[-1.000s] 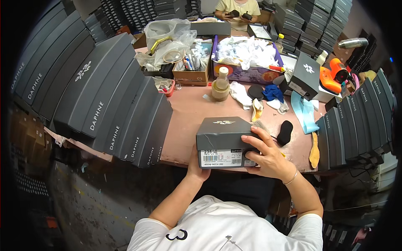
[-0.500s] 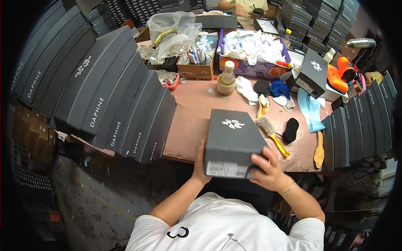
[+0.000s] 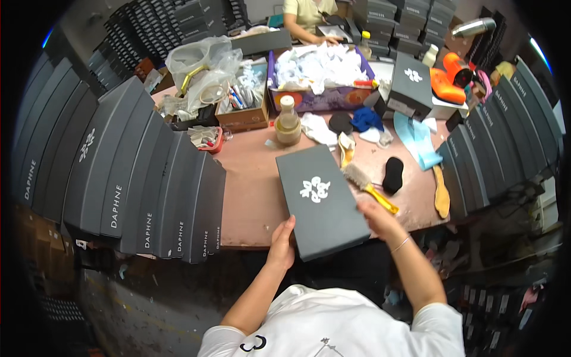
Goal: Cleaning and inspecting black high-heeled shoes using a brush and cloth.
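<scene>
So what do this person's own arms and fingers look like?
Short white sleeves leave the forearms bare. A thin bracelet circles the right wrist; none shows on the left. The fingers are ungloved, and no cables show.

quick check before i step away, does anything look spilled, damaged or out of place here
No spill or damage stands out. Mostly clutter: on the table, a white cloth and a blue cloth lie crumpled, which looks untidy. The gray box is held at an angle between the left hand and right hand.

Box (image 3: 324, 205) btwn L hand (image 3: 282, 246) & R hand (image 3: 382, 221), brush (image 3: 369, 186) R, bottle (image 3: 288, 127) behind
</scene>
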A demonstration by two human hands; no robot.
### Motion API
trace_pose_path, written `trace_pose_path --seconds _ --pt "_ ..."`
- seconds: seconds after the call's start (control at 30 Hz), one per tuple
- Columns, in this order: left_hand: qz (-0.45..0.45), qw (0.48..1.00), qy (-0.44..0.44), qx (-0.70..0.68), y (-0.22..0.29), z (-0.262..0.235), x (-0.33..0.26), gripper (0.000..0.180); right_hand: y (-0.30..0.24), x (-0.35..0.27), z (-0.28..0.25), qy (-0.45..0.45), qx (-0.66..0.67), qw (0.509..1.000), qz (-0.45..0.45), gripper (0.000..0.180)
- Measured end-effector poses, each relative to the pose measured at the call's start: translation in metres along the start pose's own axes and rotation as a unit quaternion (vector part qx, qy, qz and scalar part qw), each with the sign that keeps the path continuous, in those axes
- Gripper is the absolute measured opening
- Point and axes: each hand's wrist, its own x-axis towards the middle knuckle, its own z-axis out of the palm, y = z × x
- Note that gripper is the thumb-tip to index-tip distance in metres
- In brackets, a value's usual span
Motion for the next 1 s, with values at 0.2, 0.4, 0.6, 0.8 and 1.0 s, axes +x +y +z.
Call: trace_pose_path --seconds 0.2,0.4,0.6,0.8,1.0 --pt "0.198 0.977 0.035 0.076 0.077 -0.056 -0.031 0.079 -0.063 -0.034 0.131 -0.085 0.061 0.995 0.001 0.062" --pt "0.188 0.699 0.044 0.689 0.116 -0.11 -0.055 0.066 -0.03 -0.035 0.195 -0.13 -0.451 0.803 -0.369 0.054" --pt "0.327 0.733 0.076 0.591 0.042 -0.107 -0.004 0.043 -0.002 -0.01 0.131 0.005 -0.617 0.714 -0.331 0.043" --pt "0.33 0.639 -0.037 0.693 0.055 0.007 0.057 0.039 -0.004 0.025 0.13 0.007 -0.558 0.799 -0.223 0.045" --pt "0.223 0.591 -0.021 0.775 0.052 0.034 0.105 0.049 0.016 0.007 0.121 0.045 -0.475 0.814 -0.332 0.048"
